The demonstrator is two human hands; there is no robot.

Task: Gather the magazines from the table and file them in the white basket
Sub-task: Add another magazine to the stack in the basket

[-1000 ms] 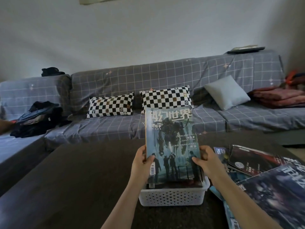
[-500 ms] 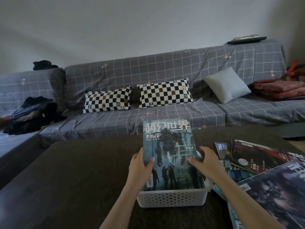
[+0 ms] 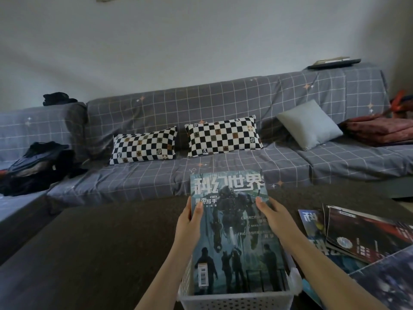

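White plastic basket with small holes [image 3: 237, 302] sits at the near edge of the dark brown worktop [image 3: 100, 253]. A blue-green robot magazine [image 3: 234, 238] leans inside it. The left hand [image 3: 190, 224] and right hand [image 3: 273, 217] pinch its sides. More dark glossy magazines [image 3: 362, 236] lie near the right edge.

Checkered pillows [image 3: 185, 142] — grey sofa [image 3: 223, 101]
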